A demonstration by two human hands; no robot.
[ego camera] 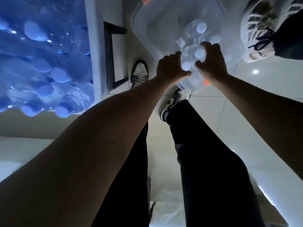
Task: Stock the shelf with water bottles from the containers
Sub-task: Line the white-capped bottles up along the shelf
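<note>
Pale tiled floor [246, 99], dim light; the clear container [157, 22] sat on it just ahead of your feet. The water bottles [199, 53] were bunched at the container's near end, white caps up. Your left hand [170, 68] had its fingers curled round the left side of the bunch, thumb under a cap. Your right hand [213, 61] curled over the right side, thumb tucked toward the same cluster. Likely a two-handed squeeze, so several lift together. Left of the container stood the blue-lit shelf [91, 46], already packed with bottles. Someone else's shoe [255, 28] was just beyond the container's right edge.
</note>
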